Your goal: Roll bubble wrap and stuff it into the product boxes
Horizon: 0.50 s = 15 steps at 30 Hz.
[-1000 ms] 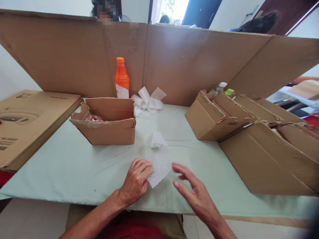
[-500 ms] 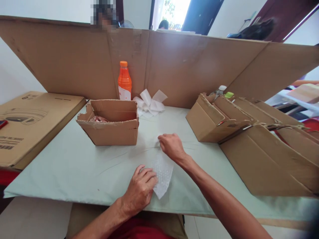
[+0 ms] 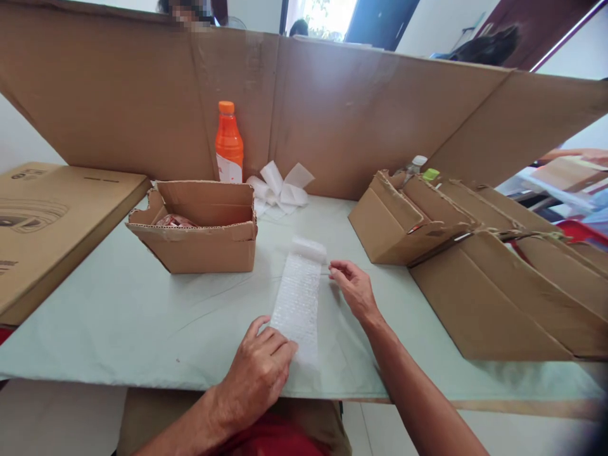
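A strip of clear bubble wrap (image 3: 298, 297) lies on the pale green tablecloth in front of me, its far end curled into a roll (image 3: 308, 249). My left hand (image 3: 266, 361) rests over the strip's near left part, fingers spread and laid on it rather than wrapped round it. To the right of the roll, my right hand (image 3: 354, 288) hovers just beside the strip. Its fingers are loosely bent and apart, and I see nothing held in them.
An open cardboard box (image 3: 209, 250) with a reddish packet inside stands at left. Several more open boxes (image 3: 494, 304) line the right side. Behind are an orange bottle (image 3: 229, 145), crumpled white wrap (image 3: 285, 187) and a tall cardboard panel (image 3: 323, 114). A flat carton (image 3: 61, 221) lies far left.
The bubble wrap now lies stretched out farther, with its rolled far end in view. My right hand has moved right, off the strip. My left hand has shifted slightly toward me.
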Each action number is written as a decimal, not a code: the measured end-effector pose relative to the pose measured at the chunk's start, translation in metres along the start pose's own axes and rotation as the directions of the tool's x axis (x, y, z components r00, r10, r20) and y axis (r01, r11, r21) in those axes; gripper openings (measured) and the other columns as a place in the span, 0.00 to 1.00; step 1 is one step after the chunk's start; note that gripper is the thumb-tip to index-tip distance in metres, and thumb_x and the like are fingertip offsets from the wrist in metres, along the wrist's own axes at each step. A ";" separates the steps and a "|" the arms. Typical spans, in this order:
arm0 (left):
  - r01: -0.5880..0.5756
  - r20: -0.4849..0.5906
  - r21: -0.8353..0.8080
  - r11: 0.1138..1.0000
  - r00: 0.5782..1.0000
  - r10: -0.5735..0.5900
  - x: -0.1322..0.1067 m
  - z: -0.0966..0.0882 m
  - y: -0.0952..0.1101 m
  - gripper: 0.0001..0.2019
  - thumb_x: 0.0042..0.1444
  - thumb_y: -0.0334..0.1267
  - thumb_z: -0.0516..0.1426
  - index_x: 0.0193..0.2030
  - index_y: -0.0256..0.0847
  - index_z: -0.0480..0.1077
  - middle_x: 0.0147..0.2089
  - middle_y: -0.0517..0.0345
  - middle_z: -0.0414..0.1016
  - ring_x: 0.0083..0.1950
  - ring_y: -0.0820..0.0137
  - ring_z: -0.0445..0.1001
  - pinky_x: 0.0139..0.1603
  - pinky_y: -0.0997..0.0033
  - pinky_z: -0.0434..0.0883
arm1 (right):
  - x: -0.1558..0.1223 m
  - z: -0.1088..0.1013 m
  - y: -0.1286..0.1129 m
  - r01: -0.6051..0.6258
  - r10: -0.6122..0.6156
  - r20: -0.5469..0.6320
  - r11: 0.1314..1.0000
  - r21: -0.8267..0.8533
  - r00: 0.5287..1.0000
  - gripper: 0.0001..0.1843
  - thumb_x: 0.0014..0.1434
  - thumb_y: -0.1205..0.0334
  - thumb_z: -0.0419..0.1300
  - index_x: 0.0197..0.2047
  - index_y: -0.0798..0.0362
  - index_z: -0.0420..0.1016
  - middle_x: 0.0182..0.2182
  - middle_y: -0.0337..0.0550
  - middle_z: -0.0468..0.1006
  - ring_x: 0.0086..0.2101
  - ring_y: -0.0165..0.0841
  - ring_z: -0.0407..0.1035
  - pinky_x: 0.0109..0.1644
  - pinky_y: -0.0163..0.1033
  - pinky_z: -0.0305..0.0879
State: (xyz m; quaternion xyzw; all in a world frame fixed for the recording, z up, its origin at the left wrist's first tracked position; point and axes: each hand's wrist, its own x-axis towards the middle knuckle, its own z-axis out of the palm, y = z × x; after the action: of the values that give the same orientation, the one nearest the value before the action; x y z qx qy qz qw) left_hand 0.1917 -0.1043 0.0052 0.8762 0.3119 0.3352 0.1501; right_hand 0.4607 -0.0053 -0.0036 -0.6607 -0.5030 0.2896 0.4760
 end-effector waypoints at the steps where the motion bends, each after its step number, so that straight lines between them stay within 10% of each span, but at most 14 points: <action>1: 0.012 0.014 -0.004 1.000 1.000 -0.012 0.001 -0.001 -0.001 0.14 0.58 0.22 0.51 0.44 0.41 0.71 0.35 0.58 0.77 0.38 0.67 0.74 0.61 0.51 0.65 | -0.007 -0.002 -0.004 0.003 -0.004 0.035 1.000 0.010 0.999 0.19 0.52 0.48 0.63 0.41 0.53 0.78 0.35 0.45 0.82 0.34 0.36 0.75 0.42 0.43 0.72; 6: 0.004 0.228 0.043 0.999 0.974 -0.013 0.026 -0.012 -0.017 0.10 0.60 0.26 0.53 0.41 0.41 0.73 0.33 0.57 0.78 0.38 0.66 0.76 0.58 0.54 0.67 | -0.044 -0.011 -0.017 0.049 -0.060 0.182 0.997 0.061 0.982 0.15 0.56 0.49 0.65 0.41 0.51 0.80 0.38 0.45 0.83 0.37 0.37 0.76 0.46 0.45 0.72; 11: -0.030 0.482 0.157 0.987 0.875 -0.050 0.079 -0.008 -0.040 0.08 0.59 0.26 0.54 0.40 0.39 0.74 0.38 0.52 0.81 0.43 0.61 0.78 0.55 0.56 0.68 | -0.086 -0.020 -0.019 0.189 -0.189 0.009 0.982 -0.021 0.982 0.12 0.63 0.54 0.62 0.46 0.50 0.78 0.40 0.45 0.83 0.38 0.37 0.77 0.46 0.46 0.74; 15: -0.041 0.517 0.189 0.981 0.854 -0.064 0.103 0.010 -0.058 0.13 0.57 0.26 0.56 0.48 0.39 0.74 0.41 0.49 0.81 0.46 0.58 0.78 0.52 0.56 0.69 | -0.117 -0.018 -0.020 0.502 -0.503 0.068 0.823 -0.265 0.862 0.10 0.65 0.65 0.59 0.49 0.48 0.76 0.43 0.45 0.82 0.44 0.37 0.76 0.50 0.46 0.72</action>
State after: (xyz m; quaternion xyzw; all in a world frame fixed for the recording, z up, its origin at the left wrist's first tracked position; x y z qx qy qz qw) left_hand 0.2326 0.0058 0.0215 0.9427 0.2957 0.0530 0.1453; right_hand 0.4301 -0.1206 0.0108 -0.5651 -0.6928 0.0799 0.4408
